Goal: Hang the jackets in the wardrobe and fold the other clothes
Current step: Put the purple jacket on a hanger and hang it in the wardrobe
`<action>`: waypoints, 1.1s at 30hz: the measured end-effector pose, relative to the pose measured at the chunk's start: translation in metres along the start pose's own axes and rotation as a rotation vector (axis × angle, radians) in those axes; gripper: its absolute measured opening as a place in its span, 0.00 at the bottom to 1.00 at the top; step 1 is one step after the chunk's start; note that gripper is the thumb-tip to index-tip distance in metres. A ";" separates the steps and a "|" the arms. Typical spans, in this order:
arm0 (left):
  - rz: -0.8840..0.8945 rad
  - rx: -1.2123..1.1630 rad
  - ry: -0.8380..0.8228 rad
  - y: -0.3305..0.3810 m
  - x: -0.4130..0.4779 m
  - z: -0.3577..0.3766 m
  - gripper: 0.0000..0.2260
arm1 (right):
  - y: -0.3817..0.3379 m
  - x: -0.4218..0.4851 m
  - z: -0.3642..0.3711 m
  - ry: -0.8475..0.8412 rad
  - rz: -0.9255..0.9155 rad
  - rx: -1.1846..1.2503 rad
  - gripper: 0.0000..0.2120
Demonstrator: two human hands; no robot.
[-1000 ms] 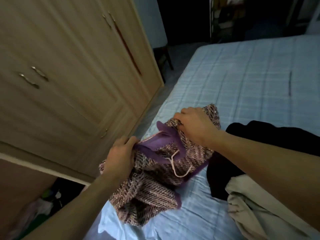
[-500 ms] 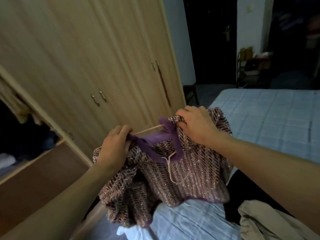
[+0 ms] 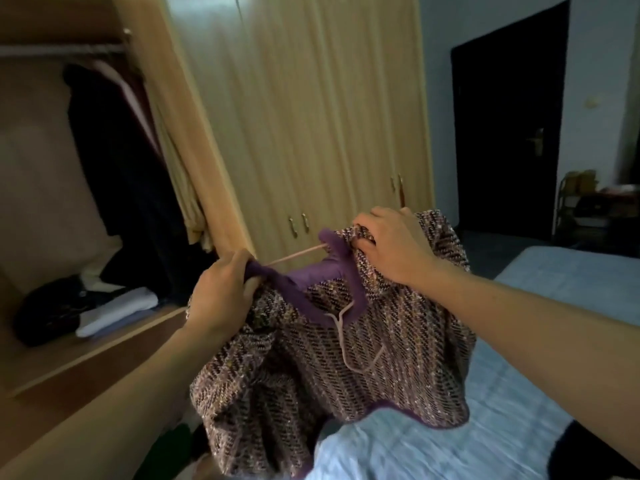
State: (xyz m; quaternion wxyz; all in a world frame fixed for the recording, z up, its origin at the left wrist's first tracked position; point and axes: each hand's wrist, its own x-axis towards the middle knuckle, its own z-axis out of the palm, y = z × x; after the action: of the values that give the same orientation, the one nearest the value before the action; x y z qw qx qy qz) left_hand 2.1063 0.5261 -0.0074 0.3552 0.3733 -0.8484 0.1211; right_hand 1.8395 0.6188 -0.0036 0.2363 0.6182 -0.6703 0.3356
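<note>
A purple-lined tweed jacket [image 3: 363, 355] hangs in the air between my hands, in front of the wardrobe [image 3: 311, 116]. My left hand [image 3: 221, 296] grips its collar on the left. My right hand [image 3: 391, 247] grips the shoulder on the right. A thin pink hanger [image 3: 298, 253] sits inside the jacket, its bar showing between my hands and its hook dangling over the front. The open wardrobe section [image 3: 52, 188] on the left has a rail [image 3: 62, 50] with dark and beige garments hanging from it.
Folded white and dark clothes [image 3: 104, 310] lie on the wardrobe shelf. The bed with a light blue sheet [image 3: 519, 393] is at the right, a dark garment [image 3: 595, 452] on its near corner. A dark doorway [image 3: 509, 123] and a small rack [image 3: 581, 202] stand at the back right.
I have lifted the jacket higher off the bed and my view has swung up and left, so the open wardrobe section with its rail now shows.
</note>
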 end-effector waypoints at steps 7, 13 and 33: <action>-0.042 -0.028 0.062 -0.099 -0.034 -0.078 0.07 | -0.125 0.025 0.016 0.011 -0.027 0.025 0.12; -0.036 -0.084 0.061 -0.161 -0.058 -0.109 0.14 | -0.192 0.039 0.040 -0.008 -0.032 0.037 0.12; -0.080 0.159 0.118 -0.265 0.009 -0.119 0.16 | -0.217 0.147 0.175 -0.057 -0.159 0.458 0.12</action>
State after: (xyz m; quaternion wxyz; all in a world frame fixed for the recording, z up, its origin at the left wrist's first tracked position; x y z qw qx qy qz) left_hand 2.3540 0.3935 0.0681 0.3785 0.4259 -0.7982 0.1955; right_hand 2.0526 0.3877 0.0219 0.0966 0.7156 -0.5325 0.4417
